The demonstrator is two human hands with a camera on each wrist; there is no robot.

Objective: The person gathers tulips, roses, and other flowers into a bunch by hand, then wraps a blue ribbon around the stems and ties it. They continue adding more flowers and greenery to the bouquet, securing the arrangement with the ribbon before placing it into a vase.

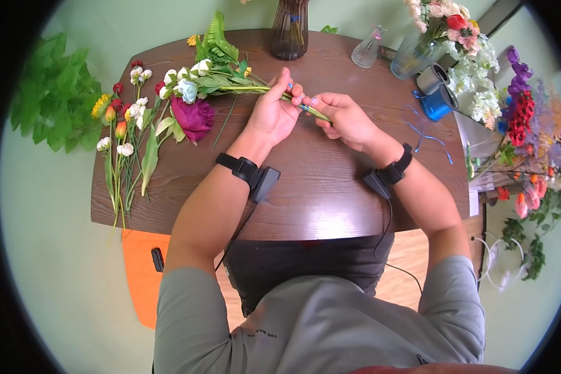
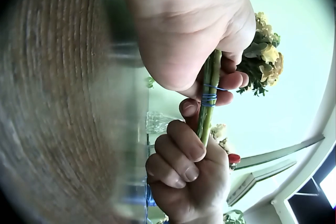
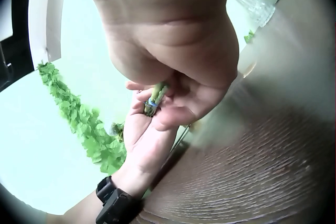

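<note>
My left hand (image 1: 273, 115) holds a bunch of artificial flower stems (image 1: 238, 88) above the dark wooden table. White rosebuds (image 1: 182, 76), a pale blue flower (image 1: 187, 91) and a green fern leaf (image 1: 217, 42) show at the bunch's left end. Blue wire (image 2: 209, 98) is wound several times around the stems between my two hands. With curled fingers, my right hand (image 1: 349, 121) grips the lower stem ends just beyond the wire. A large purple flower (image 1: 193, 118) appears just below the white buds.
Loose red, yellow and white flowers (image 1: 123, 148) lie at the table's left. A dark vase (image 1: 289, 31) and a small glass vase (image 1: 368, 47) stand at the back. At right are a blue wire spool (image 1: 437, 103), a loose blue wire piece (image 1: 425, 136) and more flowers (image 1: 522, 118).
</note>
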